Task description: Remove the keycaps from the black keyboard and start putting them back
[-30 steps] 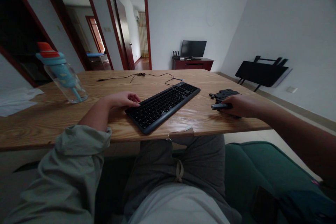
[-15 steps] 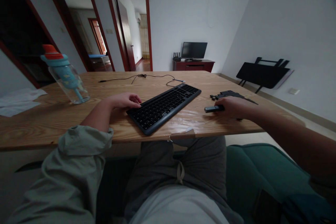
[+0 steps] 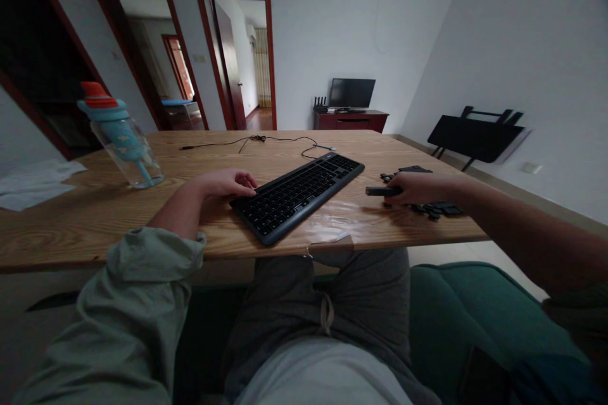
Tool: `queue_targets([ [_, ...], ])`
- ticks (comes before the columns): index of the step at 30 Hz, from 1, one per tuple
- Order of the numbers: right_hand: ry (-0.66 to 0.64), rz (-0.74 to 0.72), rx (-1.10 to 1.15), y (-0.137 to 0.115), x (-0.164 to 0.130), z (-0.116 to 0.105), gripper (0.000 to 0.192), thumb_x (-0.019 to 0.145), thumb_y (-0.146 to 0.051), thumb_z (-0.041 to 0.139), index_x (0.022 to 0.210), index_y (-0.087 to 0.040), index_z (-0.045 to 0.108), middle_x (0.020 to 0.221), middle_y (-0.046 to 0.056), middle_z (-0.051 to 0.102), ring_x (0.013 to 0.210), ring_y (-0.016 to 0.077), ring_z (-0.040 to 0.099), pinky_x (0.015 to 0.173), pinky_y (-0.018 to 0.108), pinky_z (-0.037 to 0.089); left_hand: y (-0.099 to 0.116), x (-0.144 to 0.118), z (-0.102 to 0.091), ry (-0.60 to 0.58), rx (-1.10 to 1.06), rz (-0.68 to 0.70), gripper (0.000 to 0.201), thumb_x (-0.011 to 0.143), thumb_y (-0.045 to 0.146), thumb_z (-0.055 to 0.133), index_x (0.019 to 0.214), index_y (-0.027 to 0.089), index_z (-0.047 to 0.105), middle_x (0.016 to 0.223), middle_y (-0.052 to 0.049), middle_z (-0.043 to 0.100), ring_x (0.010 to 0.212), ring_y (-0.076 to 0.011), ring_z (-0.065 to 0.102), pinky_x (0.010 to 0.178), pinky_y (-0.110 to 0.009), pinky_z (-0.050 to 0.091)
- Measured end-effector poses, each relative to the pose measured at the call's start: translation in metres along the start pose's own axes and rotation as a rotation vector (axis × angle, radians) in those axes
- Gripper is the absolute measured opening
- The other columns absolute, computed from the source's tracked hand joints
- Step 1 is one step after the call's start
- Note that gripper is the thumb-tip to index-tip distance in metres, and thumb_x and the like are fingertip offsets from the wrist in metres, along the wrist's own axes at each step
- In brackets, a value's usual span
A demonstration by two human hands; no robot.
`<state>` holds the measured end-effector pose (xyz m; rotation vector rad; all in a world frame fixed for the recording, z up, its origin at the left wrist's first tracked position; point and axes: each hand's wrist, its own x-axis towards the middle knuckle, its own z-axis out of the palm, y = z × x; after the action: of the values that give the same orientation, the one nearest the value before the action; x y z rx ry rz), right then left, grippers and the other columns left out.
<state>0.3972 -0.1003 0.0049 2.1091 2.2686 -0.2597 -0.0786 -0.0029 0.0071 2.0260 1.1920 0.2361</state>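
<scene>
A dark keyboard (image 3: 299, 196) lies at a slant on the wooden table, with lighter gaps among its front keys. At its left end rests my left hand (image 3: 230, 183), loosely curled, with thumb and fingers apart; the thumb tip meets the keyboard's back edge. To the right of the keyboard, my right hand (image 3: 413, 188) is closed around a small dark bar-shaped object (image 3: 377, 191) that points left. Loose dark keycaps (image 3: 432, 210) lie under and around that hand. What the bar exactly is cannot be made out.
Behind the keyboard runs a thin black cable (image 3: 285, 138). A clear bottle with a blue and red lid (image 3: 126, 142) stands at the left, near white tissues (image 3: 38, 180). The table's front edge (image 3: 351, 243) has tape on it, close above my lap.
My right hand has shifted slightly left with the bar, which has turned so its top looks darker. More keycaps show beneath the wrist. My left hand and the keyboard stay put.
</scene>
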Motion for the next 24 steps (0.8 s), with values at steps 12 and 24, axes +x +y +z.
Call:
queue_targets([
  [12, -0.094, 0.019, -0.033, -0.019, 0.003, -0.02, 0.033, 0.077, -0.047, 0.068, 0.087, -0.017, 0.078, 0.072, 0.008, 0.071, 0.06, 0.0184, 0.056, 0.06, 0.032, 0.037, -0.005, 0.004, -0.001, 0.002, -0.003, 0.005, 0.063, 0.052, 0.058, 0.085, 0.098, 0.018, 0.069, 0.09, -0.007, 0.071, 0.083, -0.0228, 0.064, 0.071, -0.033, 0.051],
  [24, -0.091, -0.004, -0.136, -0.021, -0.003, -0.015, 0.03, 0.079, -0.042, 0.069, 0.091, -0.016, 0.076, 0.078, 0.008, 0.073, 0.062, 0.0178, 0.059, 0.058, 0.03, 0.037, -0.011, 0.008, -0.003, -0.012, -0.002, 0.005, 0.06, 0.057, 0.057, 0.083, 0.101, 0.018, 0.069, 0.095, -0.007, 0.071, 0.084, -0.0227, 0.064, 0.07, -0.032, 0.051],
])
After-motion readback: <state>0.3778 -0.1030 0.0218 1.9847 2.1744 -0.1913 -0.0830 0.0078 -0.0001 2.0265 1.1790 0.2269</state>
